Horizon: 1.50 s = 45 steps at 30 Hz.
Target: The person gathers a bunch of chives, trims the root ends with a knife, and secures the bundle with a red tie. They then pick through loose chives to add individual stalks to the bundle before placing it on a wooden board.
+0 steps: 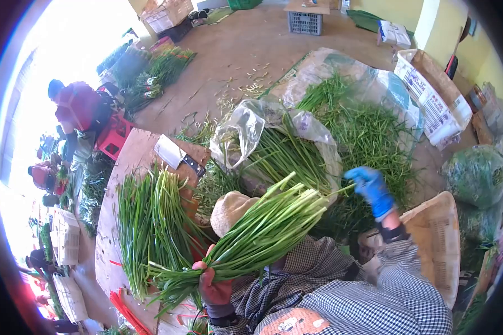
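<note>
My left hand [214,286], in a reddish glove, is wrapped round the leafy end of a bunch of long green stalks like garlic chives [268,229]. The bunch slants up to the right across my checked clothing, its pale cut ends at upper right. Off those ends, my right hand [371,190] in a blue glove has its fingers closed on one thin stalk [340,191]. To the left, more green bunches [156,223] lie on a board [107,254]. A cleaver [176,156] with a dark handle rests at the board's far edge.
Ahead stands an open clear plastic bag [246,131] of stalks. Loose greens [363,134] cover a sheet beyond it. A tan basket [439,240] is at my right, a white crate [433,100] farther off. Red ties [128,312] lie near left. Other people [78,106] sit at far left.
</note>
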### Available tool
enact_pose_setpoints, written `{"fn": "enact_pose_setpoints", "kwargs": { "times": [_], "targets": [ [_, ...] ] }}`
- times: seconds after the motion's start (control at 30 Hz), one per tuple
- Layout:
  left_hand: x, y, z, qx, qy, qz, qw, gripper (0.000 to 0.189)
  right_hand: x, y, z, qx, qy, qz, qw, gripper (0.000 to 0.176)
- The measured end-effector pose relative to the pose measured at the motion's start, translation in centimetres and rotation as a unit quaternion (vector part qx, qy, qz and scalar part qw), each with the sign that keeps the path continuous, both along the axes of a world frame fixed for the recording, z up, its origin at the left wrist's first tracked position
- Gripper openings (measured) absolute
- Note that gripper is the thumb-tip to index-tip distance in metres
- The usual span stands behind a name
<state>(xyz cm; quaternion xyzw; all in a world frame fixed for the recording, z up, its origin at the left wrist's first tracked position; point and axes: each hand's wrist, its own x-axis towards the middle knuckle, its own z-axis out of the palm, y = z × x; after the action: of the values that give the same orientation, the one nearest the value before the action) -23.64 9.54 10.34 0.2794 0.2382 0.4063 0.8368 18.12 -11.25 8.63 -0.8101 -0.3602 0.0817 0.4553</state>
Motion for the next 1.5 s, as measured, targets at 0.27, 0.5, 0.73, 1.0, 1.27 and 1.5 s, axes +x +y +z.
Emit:
{"fn": "enact_pose_setpoints", "kwargs": {
  "times": [0.27,0.5,0.73,1.0,1.27,1.5],
  "targets": [
    [-0.3,0.3,-1.3,0.02,-0.014,0.003,1.0,0.027,9.7,-14.8,2.4,-0.332,-0.186,-0.226,0.897,0.028],
    [0.8,0.2,0.0,-0.011,-0.045,-0.014,0.999,0.031,-1.4,3.5,0.1,0.037,0.064,0.15,0.986,0.04],
    [-0.4,2.7,3.7,0.046,-0.033,0.07,0.996,0.029,-8.6,11.2,-1.1,0.068,0.249,0.252,0.933,0.023],
    [-0.6,0.5,0.1,0.023,0.012,-0.002,1.0,0.034,-6.8,6.8,-1.8,0.053,0.211,0.195,0.956,0.014],
    [-1.9,0.5,-0.9,0.049,0.038,0.013,0.998,0.031,2.4,-2.6,-2.2,-0.074,0.078,0.003,0.994,0.018],
    [-1.8,0.2,-1.3,0.027,0.072,0.025,0.997,0.032,-0.3,4.8,-3.2,0.127,0.292,0.166,0.933,0.038]
  ]
}}
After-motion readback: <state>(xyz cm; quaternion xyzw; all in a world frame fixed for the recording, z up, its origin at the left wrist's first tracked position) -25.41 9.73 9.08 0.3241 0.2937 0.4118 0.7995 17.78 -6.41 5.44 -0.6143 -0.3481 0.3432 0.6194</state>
